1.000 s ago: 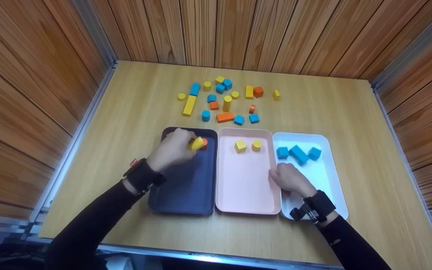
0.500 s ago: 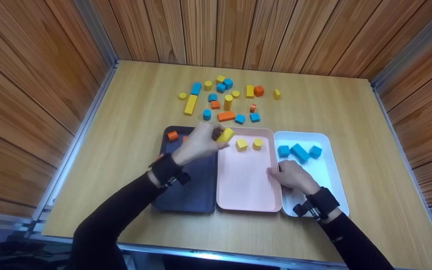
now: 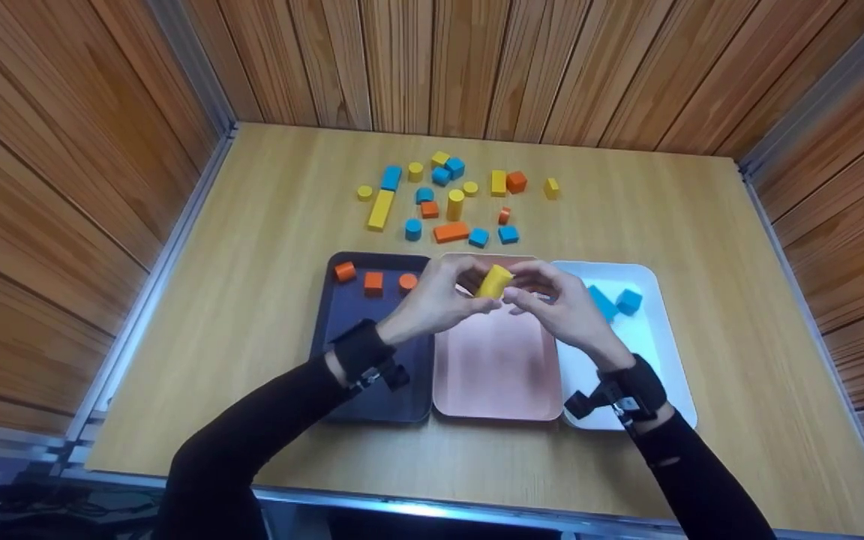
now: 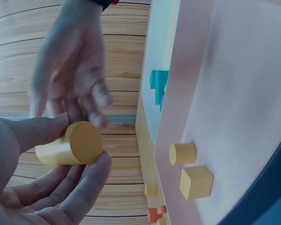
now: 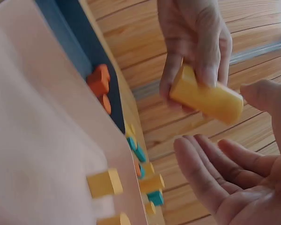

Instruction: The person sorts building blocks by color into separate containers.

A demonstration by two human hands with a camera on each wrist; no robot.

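Observation:
My left hand (image 3: 439, 296) pinches a yellow cylinder block (image 3: 495, 281) between thumb and fingers, raised over the pink tray (image 3: 499, 375). In the left wrist view its round end face points toward the camera. My right hand (image 3: 571, 311) is at the cylinder's other side, fingers spread and the thumb tip close to its end, as the right wrist view shows. Below, in the pink tray, lie a yellow cube (image 4: 195, 182) and a short yellow cylinder (image 4: 182, 153); both are hidden behind my hands in the head view.
On the left stands a dark blue tray (image 3: 349, 307) with orange blocks (image 3: 373, 283) near its far side. A white tray (image 3: 664, 375) on the right holds blue blocks (image 3: 628, 302). Behind the trays, several yellow, blue and orange blocks (image 3: 451, 232) lie scattered.
My left hand has carried the yellow cylinder rightward from above the dark blue tray to above the pink tray. My right hand has left the pink and white trays' edges and risen toward it.

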